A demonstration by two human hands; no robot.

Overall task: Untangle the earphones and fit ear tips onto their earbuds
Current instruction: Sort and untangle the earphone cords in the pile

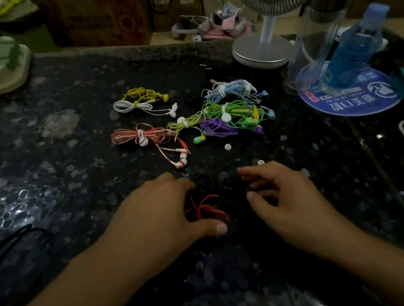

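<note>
clear tumbler [309, 38] holding blue bottle [354, 49]

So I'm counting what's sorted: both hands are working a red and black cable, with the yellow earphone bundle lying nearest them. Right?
Not quite. The head view shows the left hand and right hand at the red and black cable, but the bundle nearest them is the pink and white earphones. The yellow earphone bundle lies at the far side of the pile.
</note>
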